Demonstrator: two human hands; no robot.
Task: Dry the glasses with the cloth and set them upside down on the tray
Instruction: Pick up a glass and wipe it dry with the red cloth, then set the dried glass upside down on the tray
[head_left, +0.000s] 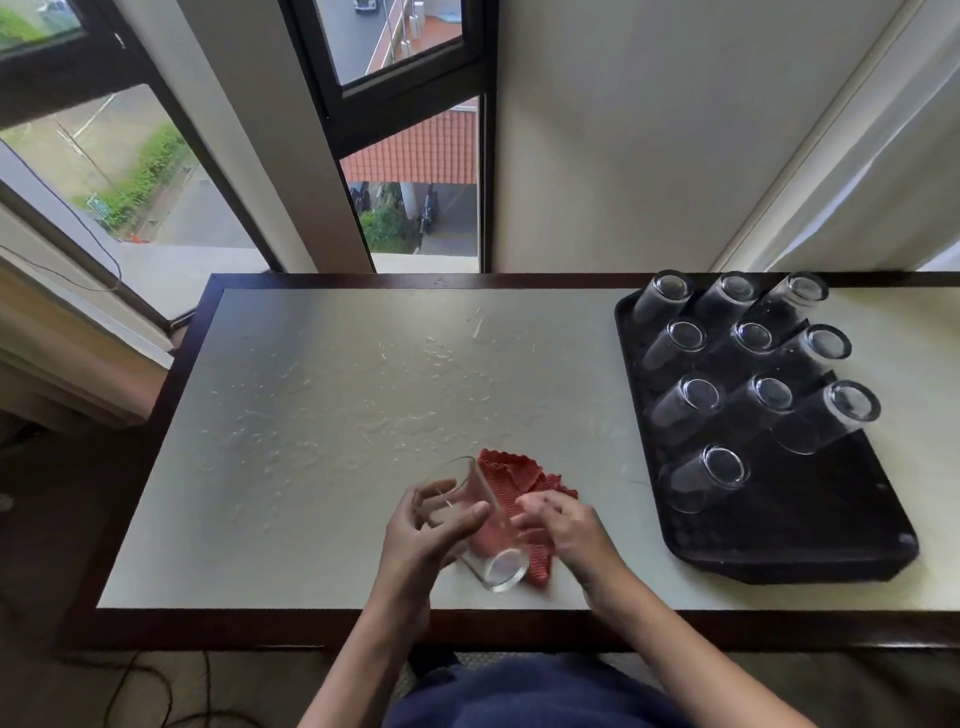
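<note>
My left hand (434, 530) grips a clear glass (480, 540) near the table's front edge, tilted with its thick base toward me and its mouth pointing away. A red waffle cloth (511, 480) lies bunched behind and under the glass. My right hand (563, 525) holds that cloth against the glass's right side. At the right stands a black tray (800, 540) with several clear glasses (706, 475) set upside down in rows.
The white tabletop (311, 415) has a dark wooden rim and shows streaks of water across its middle. Windows and a wall rise behind the far edge. Cables lie on the floor at lower left.
</note>
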